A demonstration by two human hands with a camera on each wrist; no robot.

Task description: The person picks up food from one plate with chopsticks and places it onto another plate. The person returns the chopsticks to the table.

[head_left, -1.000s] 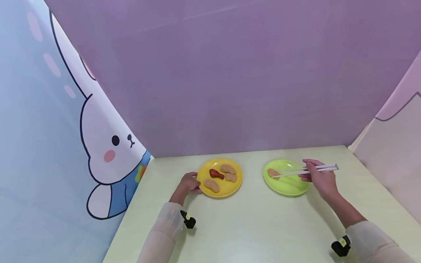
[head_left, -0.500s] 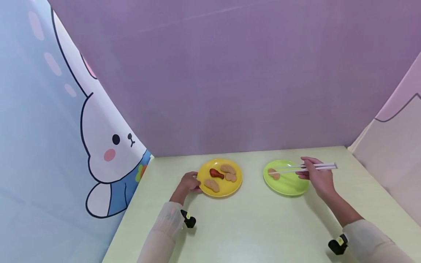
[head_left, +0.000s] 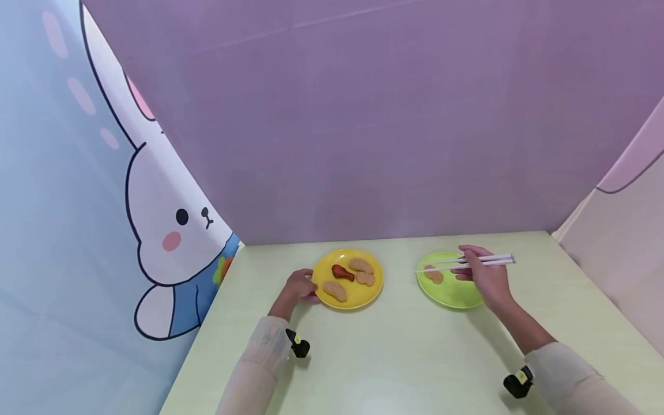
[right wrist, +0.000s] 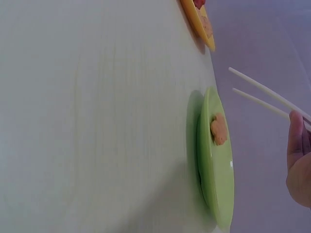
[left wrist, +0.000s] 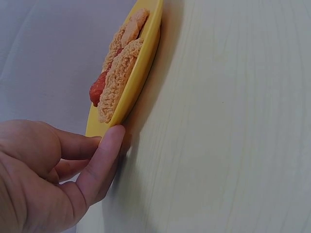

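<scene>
My left hand (head_left: 301,286) pinches the left rim of a yellow plate (head_left: 358,301), thumb on the near side in the left wrist view. On that plate lie a red-brown toy drumstick (head_left: 342,272) and several breaded chicken pieces (head_left: 335,290). My right hand (head_left: 489,279) holds a pair of white chopsticks (right wrist: 265,90) above a light green plate (head_left: 459,297). Their tips stand apart and raised in the right wrist view, with nothing between them. A small breaded nugget (right wrist: 219,129) lies toward the left side of the green plate.
Both plates stand on a pale wood-grain table (head_left: 394,357), a short gap between them. A purple backdrop (head_left: 373,127) rises behind the table's far edge. A rabbit-printed panel (head_left: 171,230) closes the left side, and a pale panel (head_left: 627,248) the right.
My right hand has moved left with the chopsticks; their tips have lifted off the nugget and now reach past it toward the plate's left rim. The left hand stays on the yellow plate.
</scene>
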